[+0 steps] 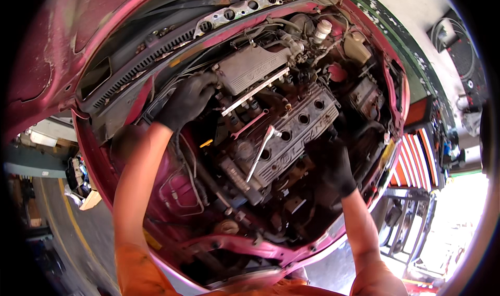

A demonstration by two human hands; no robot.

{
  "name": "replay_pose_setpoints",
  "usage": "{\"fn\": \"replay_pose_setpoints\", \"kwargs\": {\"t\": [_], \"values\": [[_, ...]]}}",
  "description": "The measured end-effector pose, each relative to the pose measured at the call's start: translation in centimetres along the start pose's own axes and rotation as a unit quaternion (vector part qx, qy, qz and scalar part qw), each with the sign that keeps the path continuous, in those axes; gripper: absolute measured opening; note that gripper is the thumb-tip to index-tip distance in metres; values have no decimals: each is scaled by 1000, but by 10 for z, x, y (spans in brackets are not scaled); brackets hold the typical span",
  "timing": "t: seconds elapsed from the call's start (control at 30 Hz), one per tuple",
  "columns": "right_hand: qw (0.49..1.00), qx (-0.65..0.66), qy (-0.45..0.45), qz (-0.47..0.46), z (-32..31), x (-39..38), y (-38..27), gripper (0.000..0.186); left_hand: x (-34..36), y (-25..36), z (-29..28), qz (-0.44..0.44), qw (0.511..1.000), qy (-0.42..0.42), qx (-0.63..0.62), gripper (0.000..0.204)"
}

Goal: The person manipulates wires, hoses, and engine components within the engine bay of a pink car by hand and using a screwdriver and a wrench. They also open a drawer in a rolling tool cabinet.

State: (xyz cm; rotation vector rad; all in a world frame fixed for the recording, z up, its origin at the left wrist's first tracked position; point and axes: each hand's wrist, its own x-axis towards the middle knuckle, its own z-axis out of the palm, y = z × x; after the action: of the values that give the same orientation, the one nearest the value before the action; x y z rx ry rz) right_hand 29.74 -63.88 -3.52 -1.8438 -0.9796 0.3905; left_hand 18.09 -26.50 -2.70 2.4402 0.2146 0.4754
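My left hand, in a black glove, is at the left end of a ribbed grey intake manifold cover. Its fingers curl against that end, with the tips partly hidden. Deep in shadow along the front side of the engine is my right hand, also black-gloved; its fingers blend into the dark, so any grip is unclear. Between the hands, a ratchet lies across the valve cover, beside round holes. A pinkish wrench rests just behind it. A bright metal flange edge runs below the manifold cover.
A metal flange plate with several round holes lies on the cowl at the back. The raised hood is at the left. A battery and a white-capped reservoir stand at the right. Beyond the fender is a red tool chest.
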Motion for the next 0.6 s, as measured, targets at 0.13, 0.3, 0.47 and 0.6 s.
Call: {"fn": "replay_pose_setpoints", "kwargs": {"t": [0.13,0.3,0.47,0.6], "values": [[992,-89,-16,-93,-13,109,29,14,86,-30,57,1,991,115,67,21],[950,-141,-167,-222,-25,156,64,16,138,-82,106,-136,947,173,233,26],[958,-156,-155,-183,-88,221,130,14,150,-71,165,-237,887,204,339,31],[976,-110,-99,-160,-100,306,136,14,145,-59,156,-244,873,205,368,27]]}}
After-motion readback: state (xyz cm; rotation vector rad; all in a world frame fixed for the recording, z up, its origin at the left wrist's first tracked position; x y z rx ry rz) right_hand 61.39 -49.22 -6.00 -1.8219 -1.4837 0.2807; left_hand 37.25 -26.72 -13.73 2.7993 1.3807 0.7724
